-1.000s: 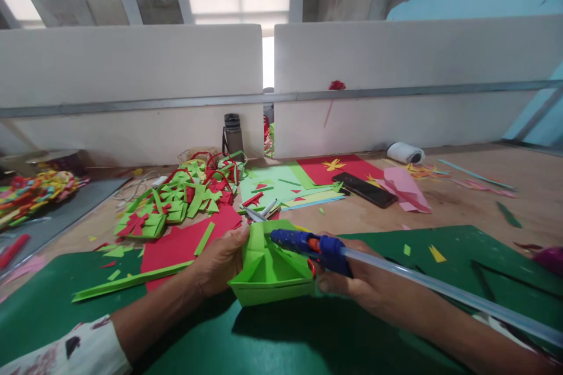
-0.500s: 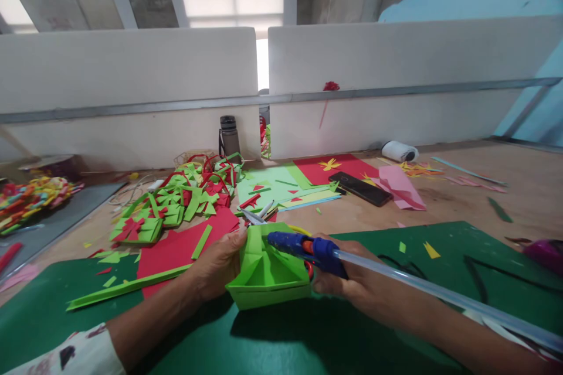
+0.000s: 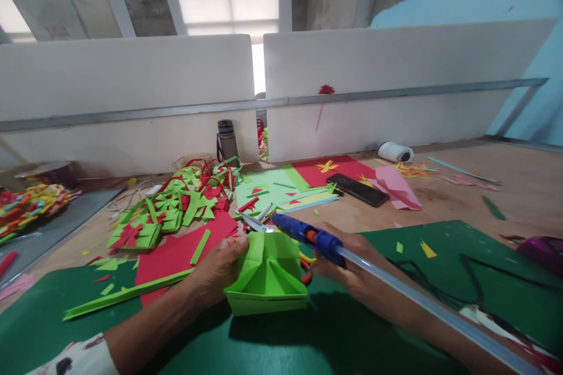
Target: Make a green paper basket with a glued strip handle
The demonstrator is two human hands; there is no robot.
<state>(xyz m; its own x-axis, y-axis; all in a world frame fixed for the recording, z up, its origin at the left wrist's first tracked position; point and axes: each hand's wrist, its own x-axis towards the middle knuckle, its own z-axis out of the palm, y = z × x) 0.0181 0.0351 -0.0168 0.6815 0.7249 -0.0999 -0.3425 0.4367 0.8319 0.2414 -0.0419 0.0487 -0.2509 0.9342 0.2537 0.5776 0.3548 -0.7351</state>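
A folded green paper box (image 3: 266, 281) is pinched at its left side by my left hand (image 3: 222, 261), its open top facing me. My right hand (image 3: 336, 255) is wrapped round a blue hot glue gun (image 3: 308, 235), with a long clear glue stick (image 3: 396, 287) running out of its back over my forearm. The nozzle points left, just above the box's back right edge, apart from it. Behind the box lie scissors (image 3: 305, 269) with red and yellow handles, partly hidden.
Several green paper boxes with red bows (image 3: 176, 205) are heaped at left. A long green strip (image 3: 127, 294) crosses red paper (image 3: 167, 263). Further back are a bottle (image 3: 227, 143), a phone (image 3: 357, 189), pink paper (image 3: 398, 187) and a white roll (image 3: 394, 152). Scraps lie on the green mat (image 3: 422, 240).
The glue gun has moved up and back from over the box's inside to beyond its rear edge. My left hand still holds the box, and the view has shifted slightly.
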